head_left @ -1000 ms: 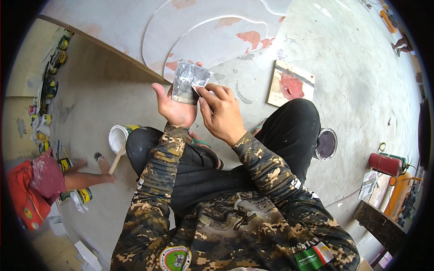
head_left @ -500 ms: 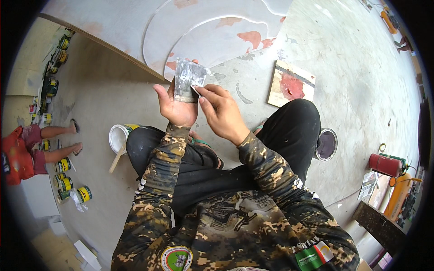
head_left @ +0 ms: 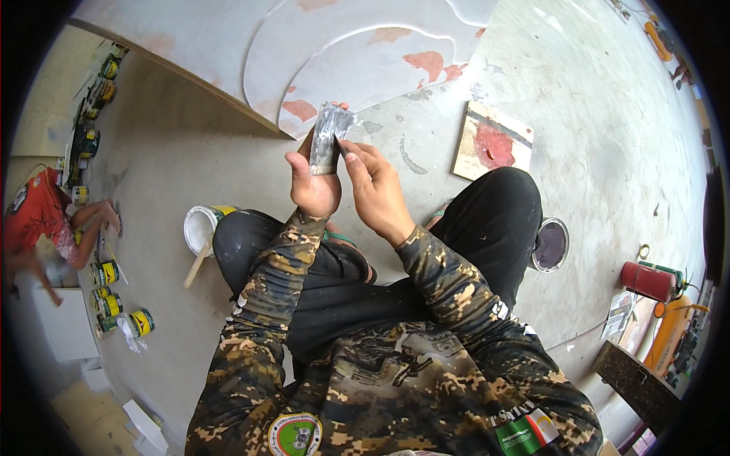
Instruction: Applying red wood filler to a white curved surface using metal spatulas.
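Observation:
My left hand (head_left: 315, 191) supports a flat grey rectangular plate (head_left: 327, 148) smeared with whitish paste. Its fingers are behind the plate, with tips showing at the top edge, and the thumb sticks out to the left. Between the thumb and fingers of my right hand (head_left: 379, 186) is a thin dark flat blade-like piece (head_left: 340, 147), too small to name surely. That piece meets the plate's right side. Both hands are above the floor, in front of my bent knees.
A large grey panel (head_left: 350, 64) with reddish patches lies ahead. A board with red paste (head_left: 494, 140) lies right of it. An open white paint can (head_left: 199, 226) with a stick is by my left knee, another can (head_left: 550, 245) by the right. A person (head_left: 46, 213) crouches far left.
The plate has turned and looks narrower, and my left hand has shifted slightly right. The dark piece has moved a little against the plate. At far left the other person has bent down.

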Available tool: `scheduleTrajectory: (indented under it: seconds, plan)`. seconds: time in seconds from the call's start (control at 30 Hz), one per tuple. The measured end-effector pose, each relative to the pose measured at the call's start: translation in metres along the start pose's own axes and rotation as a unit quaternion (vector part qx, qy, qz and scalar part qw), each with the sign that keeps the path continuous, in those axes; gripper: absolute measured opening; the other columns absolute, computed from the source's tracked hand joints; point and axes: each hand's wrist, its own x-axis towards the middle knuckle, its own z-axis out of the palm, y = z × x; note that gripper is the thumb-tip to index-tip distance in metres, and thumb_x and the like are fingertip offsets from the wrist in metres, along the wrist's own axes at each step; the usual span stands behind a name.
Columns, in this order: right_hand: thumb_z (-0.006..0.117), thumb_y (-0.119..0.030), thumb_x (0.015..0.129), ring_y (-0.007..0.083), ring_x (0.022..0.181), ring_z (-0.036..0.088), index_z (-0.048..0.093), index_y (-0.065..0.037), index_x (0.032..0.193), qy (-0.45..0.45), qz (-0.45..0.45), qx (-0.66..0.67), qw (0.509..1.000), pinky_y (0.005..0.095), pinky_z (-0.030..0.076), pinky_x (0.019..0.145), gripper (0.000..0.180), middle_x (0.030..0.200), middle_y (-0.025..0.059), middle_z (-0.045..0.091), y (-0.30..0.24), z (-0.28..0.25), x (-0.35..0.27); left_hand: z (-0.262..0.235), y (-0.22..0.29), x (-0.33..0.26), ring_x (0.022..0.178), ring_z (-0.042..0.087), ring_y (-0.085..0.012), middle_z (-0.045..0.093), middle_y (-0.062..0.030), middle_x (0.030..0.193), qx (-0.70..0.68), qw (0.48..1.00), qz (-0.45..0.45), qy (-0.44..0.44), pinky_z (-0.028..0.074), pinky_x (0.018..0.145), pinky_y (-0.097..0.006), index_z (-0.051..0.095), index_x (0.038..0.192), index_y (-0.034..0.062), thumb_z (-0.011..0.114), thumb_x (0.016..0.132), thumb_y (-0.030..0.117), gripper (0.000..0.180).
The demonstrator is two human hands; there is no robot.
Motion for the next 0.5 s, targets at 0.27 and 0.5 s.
scheduleTrajectory:
  seconds: [0.27,0.5]
  plan:
    - [0.058,-0.018,0.098,0.0343,0.112,0.060,0.069,-0.003,0.123,-0.029,-0.090,-0.098,0.991,0.0406,0.048,0.098,0.032,0.122,0.0171,0.065,-0.006,-0.011,-0.001,0.007,0.013,0.012,0.139,0.043,-0.0351,0.045,-0.0269,0.149,-0.085,0.993,-0.044,0.073,0.029,0.117,-0.045,0.040,0.146,-0.0107,0.030,0.098,0.073,0.097]
    - [0.063,-0.015,0.091,0.0368,0.109,0.058,0.069,-0.008,0.123,0.043,-0.209,-0.258,0.942,0.0461,0.048,0.094,0.033,0.120,0.0126,0.065,-0.011,-0.003,-0.003,0.001,0.002,-0.002,0.140,0.040,-0.0310,0.040,-0.0217,0.153,-0.120,0.987,-0.106,0.020,0.030,0.118,-0.044,0.032,0.152,-0.0051,0.032,0.094,0.079,0.102]
